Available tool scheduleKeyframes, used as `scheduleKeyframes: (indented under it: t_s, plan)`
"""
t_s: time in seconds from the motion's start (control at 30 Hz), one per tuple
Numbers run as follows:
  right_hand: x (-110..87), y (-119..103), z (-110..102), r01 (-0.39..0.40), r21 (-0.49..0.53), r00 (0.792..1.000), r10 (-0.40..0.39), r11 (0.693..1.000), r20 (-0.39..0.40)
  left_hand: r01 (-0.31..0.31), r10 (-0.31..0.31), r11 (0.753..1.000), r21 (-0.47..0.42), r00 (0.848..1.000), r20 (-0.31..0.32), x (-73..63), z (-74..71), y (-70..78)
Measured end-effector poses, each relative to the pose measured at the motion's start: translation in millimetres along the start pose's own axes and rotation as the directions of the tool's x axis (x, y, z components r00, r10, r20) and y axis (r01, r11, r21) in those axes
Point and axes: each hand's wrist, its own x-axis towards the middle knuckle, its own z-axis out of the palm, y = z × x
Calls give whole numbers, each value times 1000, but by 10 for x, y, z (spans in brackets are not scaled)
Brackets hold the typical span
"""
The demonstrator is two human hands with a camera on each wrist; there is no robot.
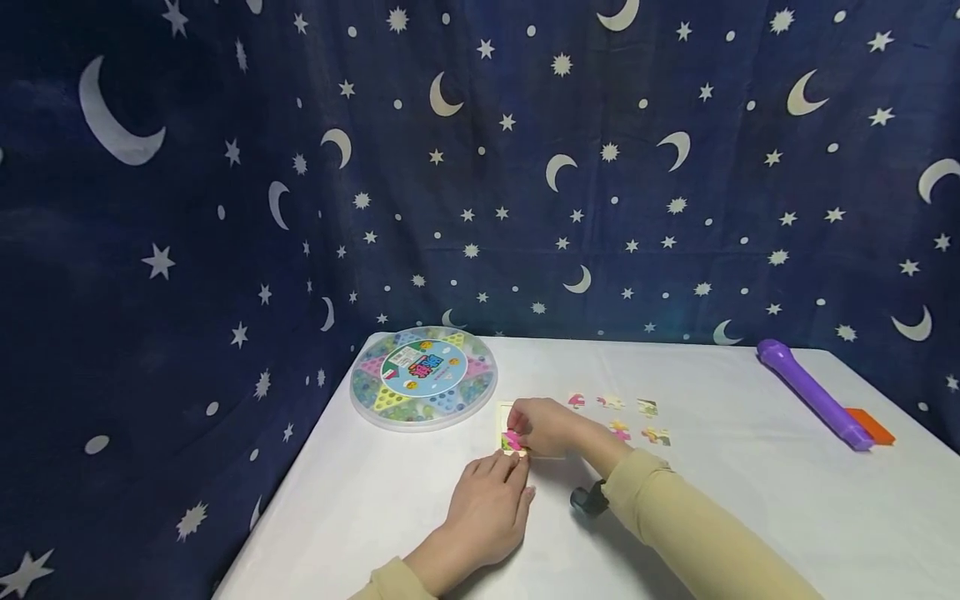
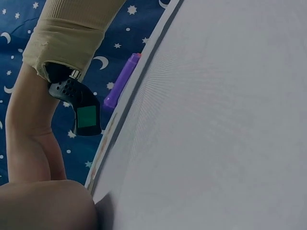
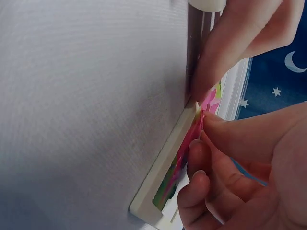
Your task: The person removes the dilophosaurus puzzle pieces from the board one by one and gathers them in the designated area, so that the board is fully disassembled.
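Note:
A small cream puzzle frame [image 1: 501, 415] lies on the white table, with pink and green puzzle pieces [image 3: 165, 189] in its near left part. Over the frame, my right hand [image 1: 546, 427] pinches a pink puzzle piece [image 3: 208, 106] between thumb and fingertips, low against the pieces there. My left hand [image 1: 489, 506] rests palm down, its extended fingertips touching the frame's near edge. The right hand hides much of the frame's inside. Several loose puzzle pieces [image 1: 611, 402] lie in two rows to the right of the frame.
A round Chinese checkers box [image 1: 367, 392] with a clear rim sits at the table's back left. Toward the right edge lies a purple stick [image 1: 813, 394], partly over an orange flat piece [image 1: 872, 427]. A star-and-moon curtain [image 1: 525, 167] hangs behind and at the left.

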Motion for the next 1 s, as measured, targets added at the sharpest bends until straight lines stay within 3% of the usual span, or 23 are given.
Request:
scheduleKeyframes:
  t_s: [0.27, 0.43, 0.77, 1.0]
  plan:
    - [-34, 3, -27, 13, 54, 1000, -13, 998, -6, 27, -27, 999, -24, 999, 33, 20, 0, 9]
    - [-67, 11, -42, 59, 68, 997, -56, 996, -48, 23, -23, 1000, -14, 1000, 1, 9, -6, 13]
    - [-99, 68, -27, 56, 122, 996, -46, 991, -82, 35, -35, 999, -33, 999, -4, 14, 4, 27]
    - [-168, 233, -193, 51, 147, 994, -36, 988, -107, 35, -36, 999, -40, 999, -41, 9, 10, 13]
